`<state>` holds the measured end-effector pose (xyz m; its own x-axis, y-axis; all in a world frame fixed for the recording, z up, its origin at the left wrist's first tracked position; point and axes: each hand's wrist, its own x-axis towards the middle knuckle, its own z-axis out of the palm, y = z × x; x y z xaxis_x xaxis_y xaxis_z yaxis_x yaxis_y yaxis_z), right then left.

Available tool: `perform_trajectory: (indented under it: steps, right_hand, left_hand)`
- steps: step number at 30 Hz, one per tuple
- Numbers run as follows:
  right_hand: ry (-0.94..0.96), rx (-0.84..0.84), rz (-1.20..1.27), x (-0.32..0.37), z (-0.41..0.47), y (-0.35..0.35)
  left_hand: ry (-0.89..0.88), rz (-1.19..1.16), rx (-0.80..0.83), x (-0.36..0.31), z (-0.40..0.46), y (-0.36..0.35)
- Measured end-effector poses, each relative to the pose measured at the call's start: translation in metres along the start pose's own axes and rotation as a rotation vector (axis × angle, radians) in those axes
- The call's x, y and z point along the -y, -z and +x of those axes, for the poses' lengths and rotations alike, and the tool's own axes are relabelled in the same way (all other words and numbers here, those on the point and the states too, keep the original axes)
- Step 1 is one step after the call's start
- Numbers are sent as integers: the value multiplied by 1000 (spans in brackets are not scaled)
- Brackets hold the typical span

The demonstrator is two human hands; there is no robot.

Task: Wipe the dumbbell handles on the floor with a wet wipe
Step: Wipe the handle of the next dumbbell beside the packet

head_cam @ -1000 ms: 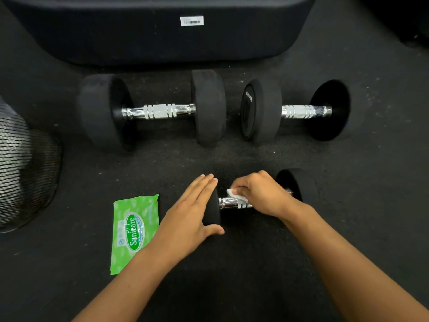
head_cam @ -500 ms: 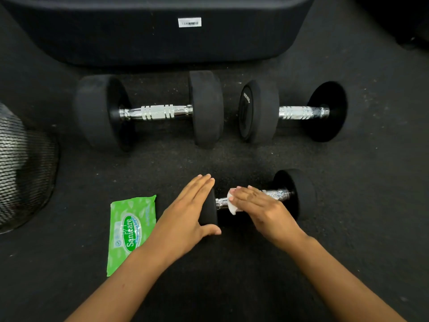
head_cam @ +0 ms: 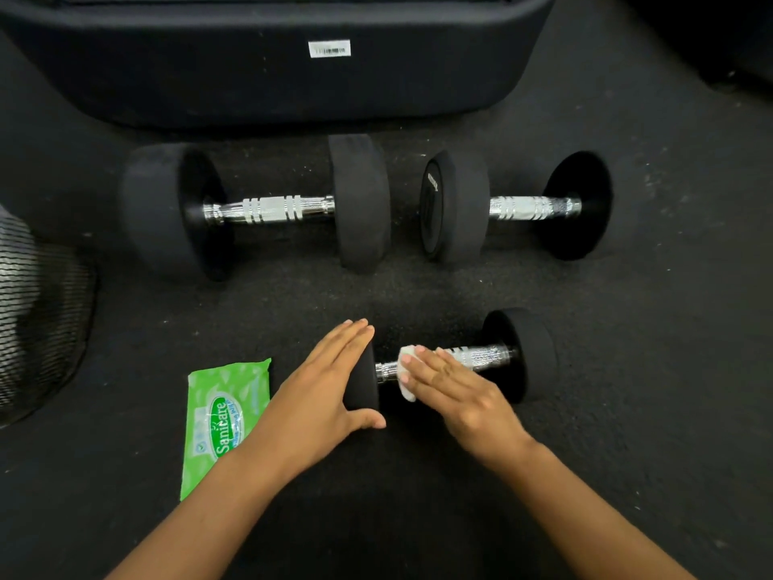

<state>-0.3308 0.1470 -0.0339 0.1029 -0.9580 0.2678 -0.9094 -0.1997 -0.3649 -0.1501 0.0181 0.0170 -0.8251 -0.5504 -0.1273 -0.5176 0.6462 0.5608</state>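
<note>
On the dark floor lie three dumbbells. The left hand lies flat, fingers straight, against the left weight of the small near dumbbell. The right hand presses a white wet wipe onto its chrome handle with straight fingers. A green wipes pack lies left. Two larger dumbbells lie beyond, before a dark padded base.

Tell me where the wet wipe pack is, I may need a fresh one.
In the head view, the green wet wipe pack lies flat on the floor at lower left, just left of the left hand that steadies the small dumbbell.
</note>
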Motion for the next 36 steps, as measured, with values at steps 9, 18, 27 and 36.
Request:
perform_trajectory:
  steps: [9,18,27,36]
  right_hand:
    - [23,12,2,8,6,-5]
    - [56,45,-53,-4,9,5]
    - [12,-2,-40,-10,10,12]
    - [-49,-1,41,-9,14,16]
  left_hand:
    - [4,7,4,-2,0,1]
    - [4,13,5,-2,1,1]
    - [6,-11,5,-2,0,1]
    - [17,-3,21,-3,-2,1]
